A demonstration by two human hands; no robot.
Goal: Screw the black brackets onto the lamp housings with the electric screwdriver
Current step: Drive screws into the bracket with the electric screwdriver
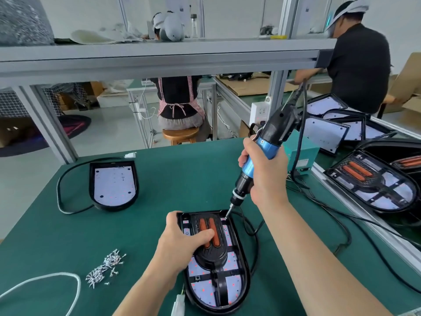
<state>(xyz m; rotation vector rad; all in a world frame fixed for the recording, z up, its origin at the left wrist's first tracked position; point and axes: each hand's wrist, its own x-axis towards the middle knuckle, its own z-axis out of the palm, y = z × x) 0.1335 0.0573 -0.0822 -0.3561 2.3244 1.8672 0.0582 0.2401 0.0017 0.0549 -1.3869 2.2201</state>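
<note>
At the table's [159,179] front edge, the housing [245,272] is gripped by the left hand [182,242] (fingers curled over the bracket [213,258]). The screwdriver [257,160] is clasped in the right hand [266,176], bit at the bracket's far-right corner.

- Bright, even, diffuse; only faint soft shadows under the right hand [264,169] on the surface [170,183].
- Sharp near the hand, softer far behind it.
- Wide-angle bowing toward the edges.

Left hand [182,239], right hand [265,173], both curled.
</note>
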